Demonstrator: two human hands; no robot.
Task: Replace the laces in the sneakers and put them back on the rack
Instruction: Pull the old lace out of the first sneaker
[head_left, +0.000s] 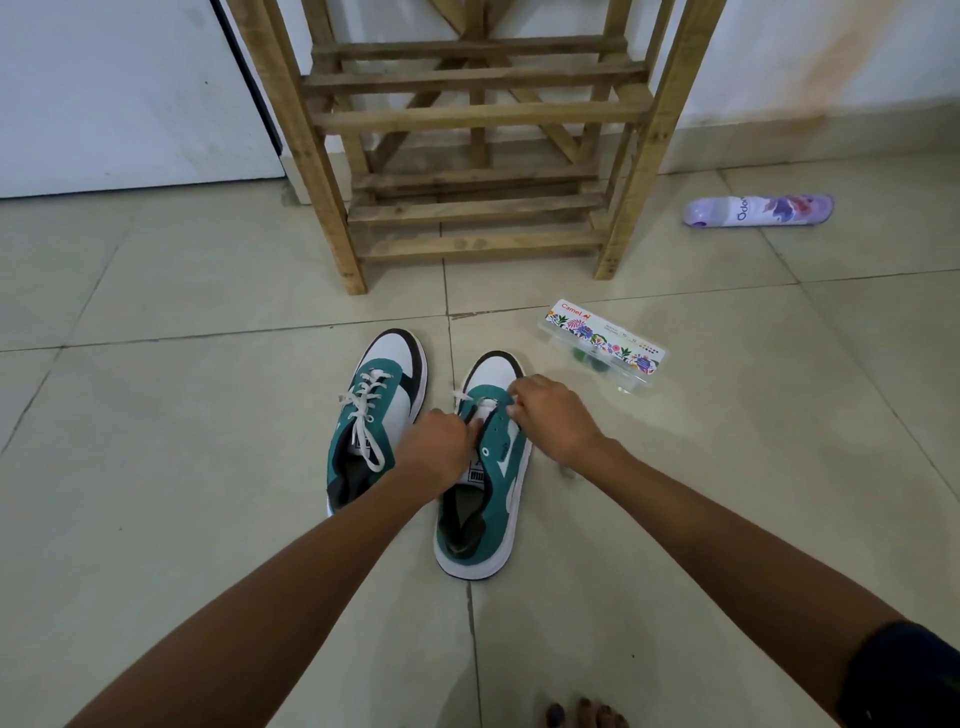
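Your toes (587, 714) show at the bottom edge, on the tiled floor (156, 415). Both hands work the right sneaker (480, 467): your left hand (436, 449) and right hand (553, 415) each pinch the white lace (462, 397) near its lowest eyelets. Just beside it stands the laced left sneaker (376, 410), before the wooden rack (467, 156).

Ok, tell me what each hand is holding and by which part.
Both hands work the white lace at the right sneaker's lowest eyelets. The left hand and the right hand each seem to pinch one side of it, but the fingertips are hidden.
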